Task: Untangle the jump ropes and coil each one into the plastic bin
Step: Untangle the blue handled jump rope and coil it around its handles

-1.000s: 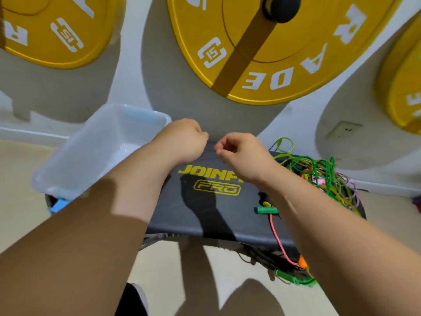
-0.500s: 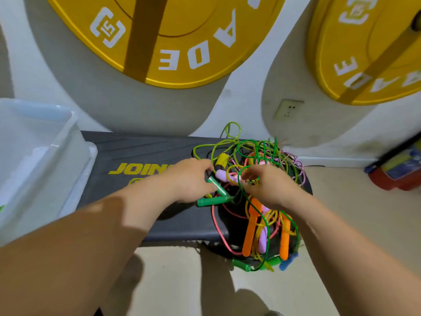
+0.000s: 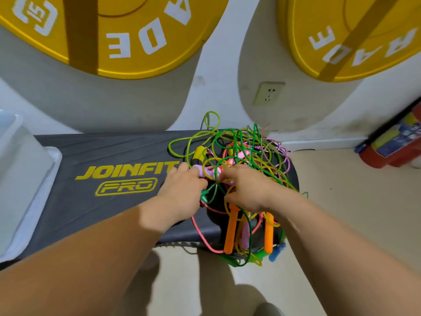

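A: Where are the jump ropes [image 3: 250, 147]?

B: Heaped in a tangle on the right end of a black bench [image 3: 102, 213], with loops and two orange handles [image 3: 230, 229] hanging over its front edge.

A: And the hands?

B: Both are in the knot. The left hand [image 3: 182, 190] curls round a green handle [image 3: 204, 195]. The right hand [image 3: 248, 188], just beside it, pinches cords between thumb and fingers.

A: The plastic bin [image 3: 20, 179]?

B: On the bench's left end, well apart from the tangle; its contents cannot be made out. Yellow weight plates [image 3: 136, 30] stand against the wall behind.
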